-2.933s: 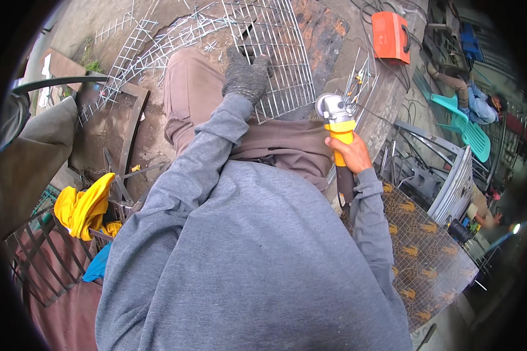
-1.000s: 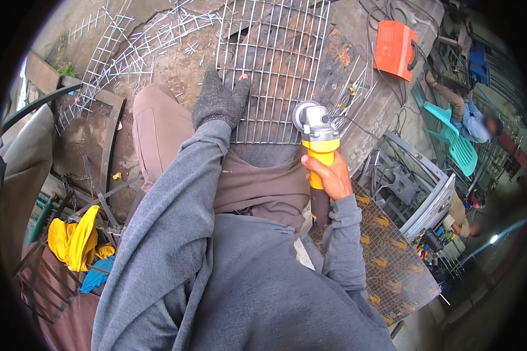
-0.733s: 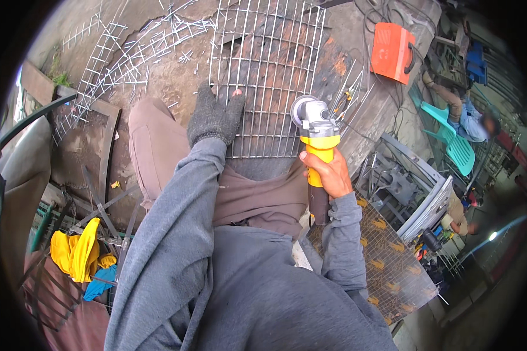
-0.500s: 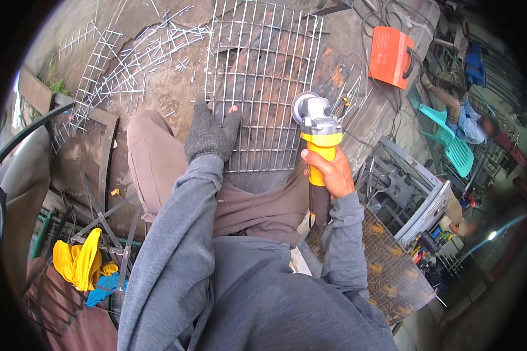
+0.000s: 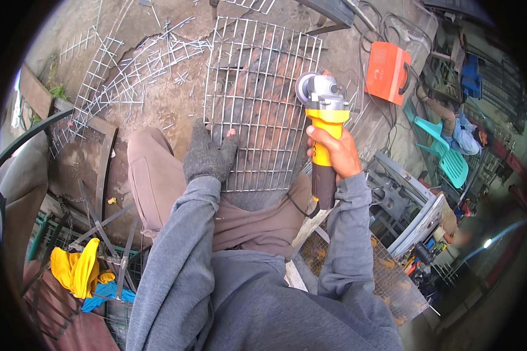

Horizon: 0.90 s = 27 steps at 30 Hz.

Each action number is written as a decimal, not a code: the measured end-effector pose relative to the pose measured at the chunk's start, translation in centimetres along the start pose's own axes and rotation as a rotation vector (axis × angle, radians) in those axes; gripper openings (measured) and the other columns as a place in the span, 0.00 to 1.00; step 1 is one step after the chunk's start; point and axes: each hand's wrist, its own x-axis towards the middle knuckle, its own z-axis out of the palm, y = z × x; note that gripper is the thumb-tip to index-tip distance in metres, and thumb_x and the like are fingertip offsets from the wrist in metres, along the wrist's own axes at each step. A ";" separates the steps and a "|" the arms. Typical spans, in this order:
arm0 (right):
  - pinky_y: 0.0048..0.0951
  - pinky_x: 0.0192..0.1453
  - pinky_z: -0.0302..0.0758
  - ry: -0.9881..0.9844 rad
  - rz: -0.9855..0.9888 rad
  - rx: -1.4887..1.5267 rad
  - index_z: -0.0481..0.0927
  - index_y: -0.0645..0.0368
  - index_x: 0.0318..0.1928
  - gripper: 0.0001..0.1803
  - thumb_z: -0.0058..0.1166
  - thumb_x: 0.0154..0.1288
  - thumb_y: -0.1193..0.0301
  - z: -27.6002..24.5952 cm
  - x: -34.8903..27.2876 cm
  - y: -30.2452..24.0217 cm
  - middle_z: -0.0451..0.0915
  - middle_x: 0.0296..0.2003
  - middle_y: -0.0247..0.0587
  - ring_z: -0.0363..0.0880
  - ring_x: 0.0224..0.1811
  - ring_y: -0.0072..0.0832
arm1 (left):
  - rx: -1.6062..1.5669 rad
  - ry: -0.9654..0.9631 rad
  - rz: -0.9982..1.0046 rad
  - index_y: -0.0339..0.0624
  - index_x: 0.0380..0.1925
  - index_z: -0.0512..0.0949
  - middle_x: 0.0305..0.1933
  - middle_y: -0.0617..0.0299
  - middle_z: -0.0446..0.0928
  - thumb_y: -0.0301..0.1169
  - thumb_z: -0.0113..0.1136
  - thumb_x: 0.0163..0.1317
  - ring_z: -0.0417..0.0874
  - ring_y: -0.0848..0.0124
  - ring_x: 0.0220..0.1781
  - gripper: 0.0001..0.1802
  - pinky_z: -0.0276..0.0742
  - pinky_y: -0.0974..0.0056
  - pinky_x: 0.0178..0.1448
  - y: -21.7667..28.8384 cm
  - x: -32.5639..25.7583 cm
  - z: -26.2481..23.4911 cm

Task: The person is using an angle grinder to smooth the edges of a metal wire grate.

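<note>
My right hand (image 5: 341, 153) is wrapped round the yellow and black body of an angle grinder (image 5: 328, 117). The grinder's pale disc (image 5: 304, 88) is at the right edge of a wire mesh panel (image 5: 257, 88); whether it touches the wire I cannot tell. On the panel's near left edge, my left hand (image 5: 209, 153) in a dark grey knit glove grips the wires. The thumb's bare tip shows on top, and the other fingers are partly hidden. A rusty, dark surface lies beneath the mesh.
Cut wire pieces (image 5: 170, 44) litter the ground at far left. To the right are an orange machine (image 5: 386, 73) with cables, a teal plastic chair (image 5: 451, 161) and a person (image 5: 464, 136) beyond. Yellow cloth (image 5: 76, 268) hangs at lower left. Another mesh sheet (image 5: 392, 281) lies near my right elbow.
The grinder has moved away from me along the mesh's right edge. The whole view has shifted, so the panel sits lower in it. My left hand keeps its hold.
</note>
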 end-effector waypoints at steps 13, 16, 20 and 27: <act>0.29 0.31 0.79 0.021 -0.049 -0.069 0.79 0.61 0.51 0.27 0.71 0.60 0.56 -0.7 5.6 -5.8 0.82 0.32 0.38 0.83 0.27 0.26 | 0.037 -0.088 -0.048 0.37 0.77 0.55 0.71 0.35 0.70 0.62 0.60 0.66 0.75 0.41 0.70 0.52 0.71 0.46 0.72 -0.1 0.0 -0.2; 0.29 0.33 0.79 0.040 -0.041 -0.101 0.79 0.61 0.52 0.28 0.71 0.60 0.55 -1.3 5.6 -6.4 0.81 0.33 0.38 0.83 0.28 0.26 | 0.033 -0.133 -0.054 0.37 0.77 0.55 0.71 0.35 0.71 0.62 0.59 0.66 0.75 0.41 0.70 0.52 0.71 0.46 0.72 0.4 0.1 -0.3; 0.29 0.34 0.79 0.005 -0.036 -0.251 0.78 0.61 0.55 0.29 0.71 0.59 0.57 -1.2 4.3 -7.0 0.79 0.34 0.37 0.81 0.29 0.26 | -0.040 -0.107 -0.075 0.36 0.76 0.60 0.70 0.42 0.73 0.63 0.60 0.64 0.77 0.47 0.69 0.52 0.72 0.48 0.72 -0.2 -0.1 -1.2; 0.32 0.39 0.79 0.046 -0.122 -0.442 0.82 0.63 0.51 0.28 0.72 0.57 0.57 -2.3 6.3 -8.0 0.84 0.35 0.38 0.84 0.33 0.28 | -0.078 -0.187 -0.045 0.40 0.76 0.58 0.70 0.39 0.73 0.64 0.59 0.66 0.77 0.44 0.70 0.50 0.72 0.48 0.72 0.6 0.0 -1.9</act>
